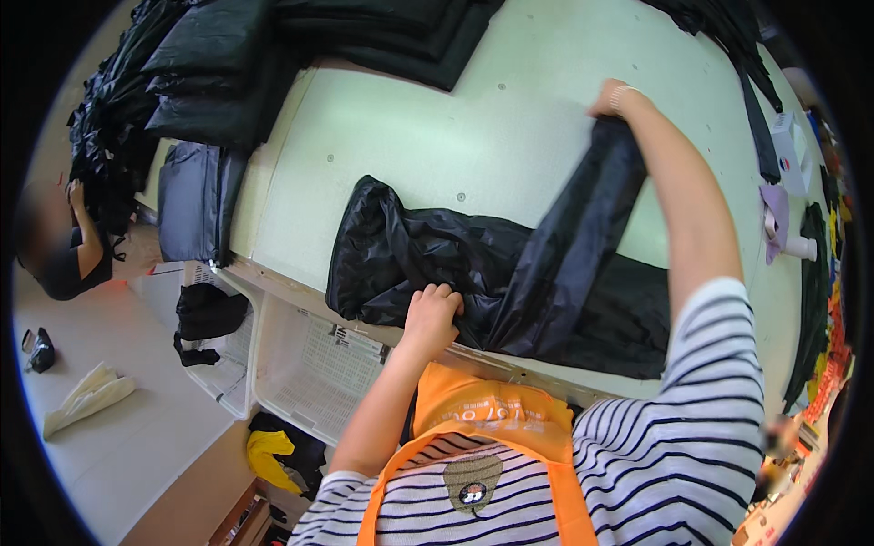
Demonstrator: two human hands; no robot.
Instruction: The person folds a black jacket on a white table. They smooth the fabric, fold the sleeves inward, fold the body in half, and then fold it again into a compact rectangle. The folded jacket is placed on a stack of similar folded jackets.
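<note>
A shiny black garment [437, 246] lies along the near edge of the pale table, its left end folded and wrinkled. My left hand [432, 318] is at its near edge, fingers curled down on the fabric. From the garment's right half, a long sleeve-like part [583, 218] rises away from me. My right hand [612, 98], arm stretched far forward, grips the far end of this part; the fingertips are partly hidden and slightly blurred. Beneath the raised part, more black fabric [628, 318] rests on the table.
Stacks of folded black garments [209, 82] stand at the far left. White plastic baskets [314, 373] sit below the table's near left edge, one holding black cloth [211, 318]. Another person [68, 241] is at the left. A tissue box [790, 150] and purple cloth [774, 218] lie at the right edge.
</note>
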